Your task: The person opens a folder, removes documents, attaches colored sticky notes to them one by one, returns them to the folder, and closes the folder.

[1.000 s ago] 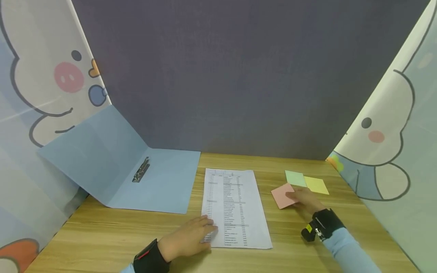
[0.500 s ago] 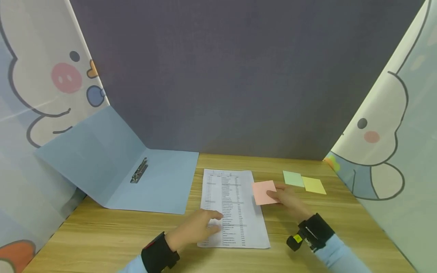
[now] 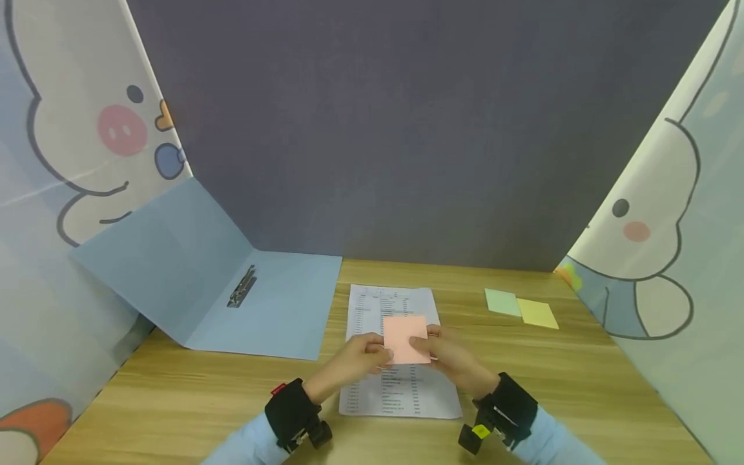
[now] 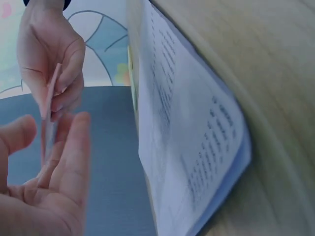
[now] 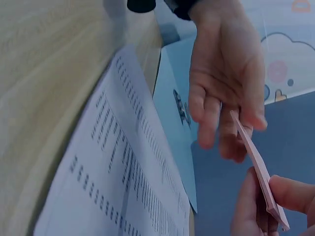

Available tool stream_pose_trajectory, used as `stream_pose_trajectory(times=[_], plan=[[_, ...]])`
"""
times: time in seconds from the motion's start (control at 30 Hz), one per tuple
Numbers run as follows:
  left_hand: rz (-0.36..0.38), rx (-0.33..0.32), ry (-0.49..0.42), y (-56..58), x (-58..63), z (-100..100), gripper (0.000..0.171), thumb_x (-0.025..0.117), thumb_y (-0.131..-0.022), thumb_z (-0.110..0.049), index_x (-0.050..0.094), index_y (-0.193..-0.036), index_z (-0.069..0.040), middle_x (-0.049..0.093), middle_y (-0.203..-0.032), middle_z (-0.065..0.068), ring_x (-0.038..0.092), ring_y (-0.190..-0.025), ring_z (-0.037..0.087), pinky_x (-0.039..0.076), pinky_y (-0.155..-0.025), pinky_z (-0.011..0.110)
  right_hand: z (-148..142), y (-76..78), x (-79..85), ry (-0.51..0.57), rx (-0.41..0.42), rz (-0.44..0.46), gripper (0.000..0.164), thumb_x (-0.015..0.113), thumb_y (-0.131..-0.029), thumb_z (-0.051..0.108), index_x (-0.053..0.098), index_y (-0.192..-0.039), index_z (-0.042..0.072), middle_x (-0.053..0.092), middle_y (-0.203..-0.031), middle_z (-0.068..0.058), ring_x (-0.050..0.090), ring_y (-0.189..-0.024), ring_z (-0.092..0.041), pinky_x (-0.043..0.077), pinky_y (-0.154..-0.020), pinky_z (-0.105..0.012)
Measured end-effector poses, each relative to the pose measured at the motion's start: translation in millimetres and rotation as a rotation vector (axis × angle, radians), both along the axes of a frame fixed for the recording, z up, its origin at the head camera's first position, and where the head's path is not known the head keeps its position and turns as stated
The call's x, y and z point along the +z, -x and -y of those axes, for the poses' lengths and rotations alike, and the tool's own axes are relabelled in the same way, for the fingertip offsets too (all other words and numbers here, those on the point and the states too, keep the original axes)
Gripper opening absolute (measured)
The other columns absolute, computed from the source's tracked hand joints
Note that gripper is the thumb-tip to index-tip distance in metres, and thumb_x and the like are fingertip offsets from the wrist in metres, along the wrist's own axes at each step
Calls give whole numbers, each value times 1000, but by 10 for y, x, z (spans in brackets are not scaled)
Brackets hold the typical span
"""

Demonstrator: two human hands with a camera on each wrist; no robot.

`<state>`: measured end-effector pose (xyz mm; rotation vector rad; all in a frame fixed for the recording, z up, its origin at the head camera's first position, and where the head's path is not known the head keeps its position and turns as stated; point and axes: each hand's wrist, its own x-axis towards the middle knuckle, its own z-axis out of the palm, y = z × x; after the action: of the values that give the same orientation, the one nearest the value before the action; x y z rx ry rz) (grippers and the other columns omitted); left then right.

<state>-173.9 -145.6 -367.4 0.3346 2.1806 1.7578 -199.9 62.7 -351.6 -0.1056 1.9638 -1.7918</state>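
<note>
A pink sticky note pad (image 3: 401, 336) is held up over a printed sheet stack (image 3: 430, 397) in the head view. My right hand (image 3: 463, 367) pinches its right side, thumb in front and fingers behind; the right wrist view shows this grip on the pad's (image 5: 257, 162) thin edge. At the other side is my left hand (image 3: 345, 365). Seen from the left wrist, that hand's straight fingers (image 4: 71, 167) lie behind the pad, while its thumb stands off from the face. The middle of the printed sheets is partly hidden by the pad and hands.
An open blue folder (image 3: 279, 310) with a metal clip (image 3: 241, 287) lies at the left, its cover raised against the side wall. Green (image 3: 502, 301) and yellow (image 3: 537, 313) sticky note pads lie at the right. A dark panel (image 3: 407, 129) closes off the back.
My right hand has carried the pink pad leftward from beside the other pads to over the printed sheets. My left hand has left the paper and come up to the pad's left edge.
</note>
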Motion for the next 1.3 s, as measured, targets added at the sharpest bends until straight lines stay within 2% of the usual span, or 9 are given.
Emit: stream_pose_trajectory(times=[0.13, 0.27, 0.57, 0.77, 0.93, 1.0, 1.13, 1.3], plan=[[-16, 76, -29, 16, -20, 11, 29, 59, -88, -14, 55, -105, 9, 66, -93, 16, 64, -82, 19, 55, -72, 32, 89, -43, -12, 16, -2, 34, 50, 62, -87, 20, 44, -125, -7, 59, -109, -9, 58, -90, -14, 49, -79, -28], [-18, 109, -16, 33, -33, 43, 29, 58, -89, -13, 56, -108, 9, 63, -94, 15, 63, -79, 16, 55, -69, 30, 130, -69, -16, 37, 2, 55, 51, 61, -87, 17, 42, -126, -9, 59, -107, -11, 59, -89, -15, 51, -77, -29], [-5, 78, -40, 33, -39, 105, 32, 55, -91, -15, 56, -113, 9, 61, -98, 15, 63, -83, 18, 55, -69, 32, 104, -57, -50, 35, 37, 42, 46, 61, -87, 16, 45, -121, -11, 60, -102, -9, 60, -86, -16, 52, -77, -32], [-5, 34, 6, 31, -81, 137, 29, 56, -90, -18, 62, -109, 4, 65, -95, 11, 63, -80, 17, 55, -67, 32, 51, -33, -58, -49, 39, 4, 42, 62, -87, 20, 52, -115, -9, 58, -105, -12, 57, -87, -16, 51, -78, -32], [-24, -2, 36, 28, -105, 157, 26, 58, -89, -19, 66, -105, 1, 65, -92, 10, 62, -77, 15, 54, -65, 32, 23, -26, -67, -106, 68, -34, 40, 63, -85, 21, 58, -113, -6, 62, -106, -10, 57, -86, -16, 51, -76, -32], [-30, 15, 23, 33, -107, 160, 26, 58, -89, -19, 65, -104, 1, 63, -92, 10, 62, -77, 15, 55, -65, 32, 22, -34, -76, -119, 74, -38, 38, 64, -85, 20, 59, -112, -6, 63, -103, -9, 58, -86, -16, 51, -76, -32], [-58, 103, -1, 63, -96, 153, 25, 59, -88, -20, 65, -101, 1, 60, -91, 11, 61, -74, 15, 55, -64, 32, 40, -75, -81, -127, 64, -37, 37, 65, -84, 20, 58, -110, -6, 62, -99, -9, 59, -84, -15, 52, -75, -32], [-69, 193, -25, 90, -69, 135, 26, 59, -89, -21, 63, -102, 0, 61, -89, 9, 59, -73, 14, 54, -62, 31, 93, -115, -72, -90, 13, -41, 38, 64, -85, 21, 54, -110, -7, 61, -101, -10, 59, -84, -14, 52, -74, -30]])
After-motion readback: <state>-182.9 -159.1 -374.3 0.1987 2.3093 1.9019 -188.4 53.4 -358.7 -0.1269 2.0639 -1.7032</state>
